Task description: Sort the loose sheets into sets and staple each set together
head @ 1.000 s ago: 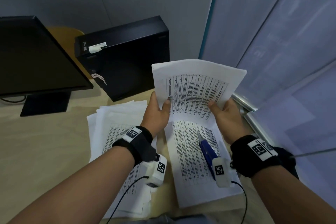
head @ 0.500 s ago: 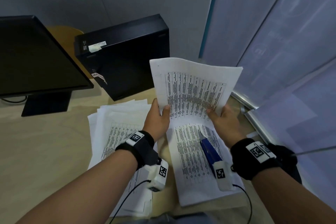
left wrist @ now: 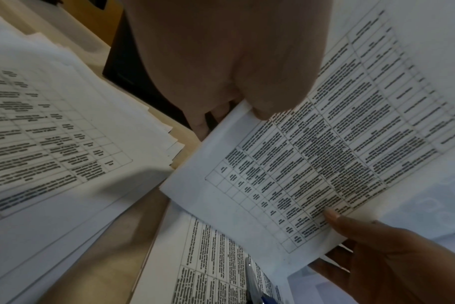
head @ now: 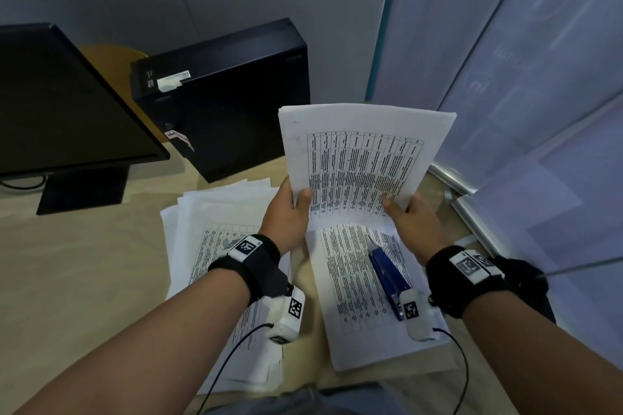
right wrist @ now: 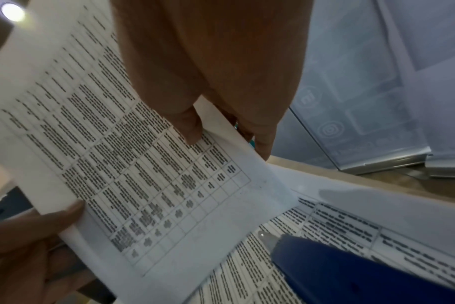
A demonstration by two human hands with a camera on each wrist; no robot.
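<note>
We've got the printed sheets (head: 364, 158) lifted at frame centre, left hand (head: 286, 216) and right hand (head: 416, 222) each pinching a lower corner, thumbs on top; blue stapler (head: 387, 276) lies below on another sheet (head: 354, 330).

Bare forearms wear black wristbands (head: 259, 266) bearing white tag-marked camera blocks (head: 286, 313) (each trailing a thin black cable (head: 232, 357)).

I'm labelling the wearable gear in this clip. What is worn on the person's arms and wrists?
Both forearms are bare, with no sleeves. Each wrist carries a black wristband: left wristband, right wristband. Each band bears a white block with a black-and-white square marker, and beneath each hangs a small white camera unit, also marked, trailing a thin black cable.
</note>
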